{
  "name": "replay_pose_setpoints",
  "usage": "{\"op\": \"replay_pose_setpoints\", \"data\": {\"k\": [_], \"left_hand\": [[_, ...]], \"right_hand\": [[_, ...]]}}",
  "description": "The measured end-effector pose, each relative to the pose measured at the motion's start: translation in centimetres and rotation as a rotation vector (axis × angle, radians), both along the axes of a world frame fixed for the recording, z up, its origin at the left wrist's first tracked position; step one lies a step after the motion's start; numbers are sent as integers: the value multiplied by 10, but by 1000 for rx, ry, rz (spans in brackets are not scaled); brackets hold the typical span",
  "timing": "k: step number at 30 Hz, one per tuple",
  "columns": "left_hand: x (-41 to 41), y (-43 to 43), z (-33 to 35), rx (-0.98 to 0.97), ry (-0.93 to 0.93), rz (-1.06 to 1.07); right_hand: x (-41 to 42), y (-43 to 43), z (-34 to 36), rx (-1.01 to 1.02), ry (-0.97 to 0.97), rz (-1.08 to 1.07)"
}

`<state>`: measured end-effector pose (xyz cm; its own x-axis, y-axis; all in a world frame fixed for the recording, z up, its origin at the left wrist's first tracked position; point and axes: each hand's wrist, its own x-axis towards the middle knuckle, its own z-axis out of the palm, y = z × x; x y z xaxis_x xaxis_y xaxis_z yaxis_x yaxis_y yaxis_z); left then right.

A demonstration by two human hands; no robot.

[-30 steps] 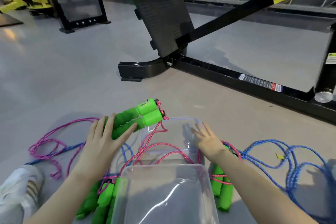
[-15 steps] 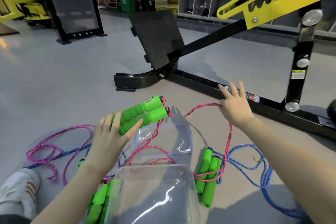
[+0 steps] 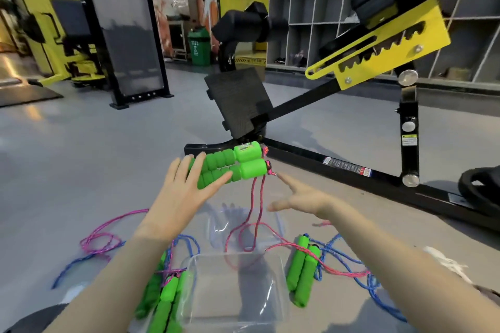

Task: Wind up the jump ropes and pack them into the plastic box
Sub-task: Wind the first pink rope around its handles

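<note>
My left hand (image 3: 184,197) holds a pair of green jump-rope handles (image 3: 230,165) side by side, thumb under and fingers over, raised above the floor. Their pink rope (image 3: 254,197) hangs from the handle ends down into the clear plastic box (image 3: 205,303) in front of me. My right hand (image 3: 300,194) is spread open just right of the hanging rope, index finger pointing at the handle ends, holding nothing. A second pair of green handles (image 3: 303,273) lies right of the box and a third (image 3: 165,297) lies left of it.
Loose blue rope (image 3: 351,259) and pink rope (image 3: 102,238) sprawl on the grey floor on both sides of the box. A black and yellow gym bench frame (image 3: 338,167) with a footplate (image 3: 238,103) stands just beyond the handles.
My left hand has lifted the handles higher. My right hand has come back from the far right toward the handle ends, and the pink rope no longer lies across it. The view has tilted up.
</note>
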<state>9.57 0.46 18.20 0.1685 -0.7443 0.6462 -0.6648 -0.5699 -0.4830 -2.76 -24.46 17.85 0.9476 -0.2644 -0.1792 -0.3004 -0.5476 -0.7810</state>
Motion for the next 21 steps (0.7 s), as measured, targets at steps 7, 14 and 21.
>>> {"op": "replay_pose_setpoints", "data": {"k": [7,14,21], "left_hand": [[1,16,-8,-25,25,69],[-1,2,-17,-57,81,6],[15,3,-31,-174,161,154]], "right_hand": [[19,22,-4,519,-159,57],[29,28,-13,602,-188,-2],[30,38,-27,332,-413,-190]]}}
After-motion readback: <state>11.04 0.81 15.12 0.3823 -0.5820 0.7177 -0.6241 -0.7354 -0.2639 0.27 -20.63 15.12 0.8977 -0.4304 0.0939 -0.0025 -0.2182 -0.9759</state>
